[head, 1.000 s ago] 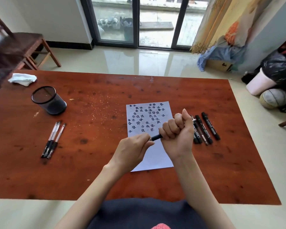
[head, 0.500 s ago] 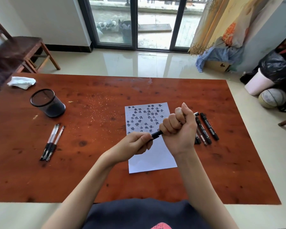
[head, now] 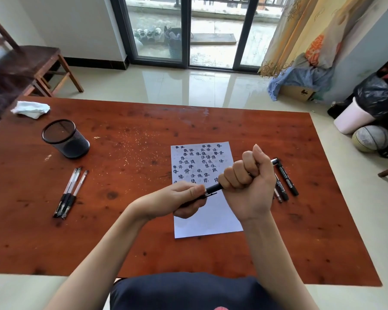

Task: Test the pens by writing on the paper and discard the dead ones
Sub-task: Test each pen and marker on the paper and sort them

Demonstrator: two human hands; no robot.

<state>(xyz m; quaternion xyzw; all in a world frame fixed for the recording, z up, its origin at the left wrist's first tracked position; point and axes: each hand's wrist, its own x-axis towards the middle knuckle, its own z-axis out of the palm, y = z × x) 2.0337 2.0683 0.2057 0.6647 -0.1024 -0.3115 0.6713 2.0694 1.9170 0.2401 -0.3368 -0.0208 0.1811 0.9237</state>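
Head view. The right hand [head: 248, 182] is fisted around the barrel of a black pen [head: 213, 188]; the left hand [head: 179, 201] pinches its cap end. Judged purpose: opposing grips let the cap pull off. The pen is held above the paper [head: 207, 222], ready for testing. Right of the paper lie black markers [head: 287, 177]; well left of it, three gel pens [head: 70, 193] and a mesh cup [head: 65, 138]. The table [head: 121, 220] is red-brown wood; beyond it, tiled floor and glass doors.
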